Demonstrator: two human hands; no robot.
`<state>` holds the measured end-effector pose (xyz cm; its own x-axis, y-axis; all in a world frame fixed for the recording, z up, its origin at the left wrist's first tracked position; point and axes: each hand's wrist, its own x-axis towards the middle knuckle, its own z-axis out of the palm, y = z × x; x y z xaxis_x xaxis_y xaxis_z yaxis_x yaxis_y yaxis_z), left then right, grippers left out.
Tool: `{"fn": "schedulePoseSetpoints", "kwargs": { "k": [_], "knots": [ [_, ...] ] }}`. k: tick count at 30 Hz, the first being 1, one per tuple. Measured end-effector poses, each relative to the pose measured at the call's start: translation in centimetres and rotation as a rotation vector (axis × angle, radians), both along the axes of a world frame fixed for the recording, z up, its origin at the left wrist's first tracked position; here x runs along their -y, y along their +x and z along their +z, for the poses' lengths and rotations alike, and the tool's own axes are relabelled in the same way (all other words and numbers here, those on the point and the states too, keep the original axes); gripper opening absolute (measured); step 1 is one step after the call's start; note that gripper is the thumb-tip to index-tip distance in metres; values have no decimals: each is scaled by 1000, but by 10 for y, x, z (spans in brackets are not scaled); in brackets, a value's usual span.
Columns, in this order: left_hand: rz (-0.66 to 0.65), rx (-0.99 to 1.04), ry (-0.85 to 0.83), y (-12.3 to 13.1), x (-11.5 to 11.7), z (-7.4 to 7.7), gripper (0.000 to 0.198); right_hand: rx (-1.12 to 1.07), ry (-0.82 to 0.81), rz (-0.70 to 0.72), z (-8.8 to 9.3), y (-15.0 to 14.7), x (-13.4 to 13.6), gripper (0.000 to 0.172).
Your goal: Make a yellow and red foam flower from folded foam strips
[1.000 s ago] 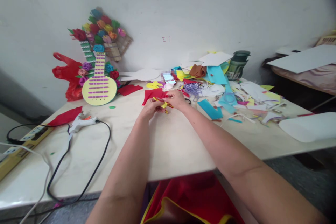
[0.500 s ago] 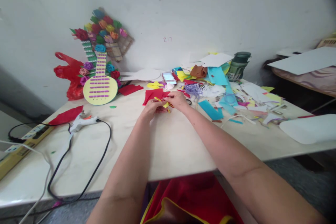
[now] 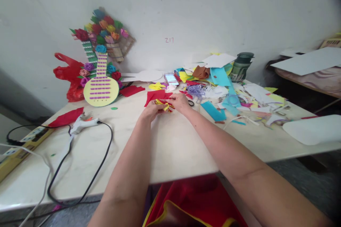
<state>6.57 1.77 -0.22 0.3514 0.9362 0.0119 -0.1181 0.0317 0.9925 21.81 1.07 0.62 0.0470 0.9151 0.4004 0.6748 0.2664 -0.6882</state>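
Left hand (image 3: 151,111) pinches a small yellow-and-red piece (image 3: 166,106) between thumb and fingers, above the middle of the worktop (image 3: 183,142); the right hand (image 3: 180,102) grips its other side with bunched fingertips. Just beyond both lies a red sheet (image 3: 155,95), and a black loop (image 3: 191,103) sits beside the right wrist. Farther right is a blue strip (image 3: 214,111); well to the left, a white glue gun (image 3: 83,124) rests near a round-bodied yellow instrument shape (image 3: 101,94).

The left hand (image 3: 151,110) partly hides the yellow-and-red piece (image 3: 166,107); the power strip (image 3: 26,147) is cut off.
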Motion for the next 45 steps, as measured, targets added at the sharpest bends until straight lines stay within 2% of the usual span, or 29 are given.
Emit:
{"fn": "schedulePoseSetpoints", "kwargs": {
  "k": [4,8,17,22,29,34,41,45],
  "knots": [
    [-7,1,-3,0,1,2,31,26,19,-8,2,-2,2,23],
    [-14,-7,11,0,3,3,31,-43,7,23,-2,-2,-2,26],
    [-62,-10,47,-1,3,2,42,-490,-203,183,-18,1,-15,19],
    [-55,-17,35,0,5,3,43,-580,-269,317,-13,7,-11,19],
    [-38,-11,59,2,3,3,42,-754,-349,294,-9,3,-9,8],
    [-82,-25,67,-1,5,6,42,-930,-435,376,-5,0,-3,14],
    [-134,42,85,-3,7,4,43,-974,-536,471,-1,5,-2,18],
    [-124,67,69,-2,7,4,49,-960,-519,487,-5,3,-3,16]
  ]
}}
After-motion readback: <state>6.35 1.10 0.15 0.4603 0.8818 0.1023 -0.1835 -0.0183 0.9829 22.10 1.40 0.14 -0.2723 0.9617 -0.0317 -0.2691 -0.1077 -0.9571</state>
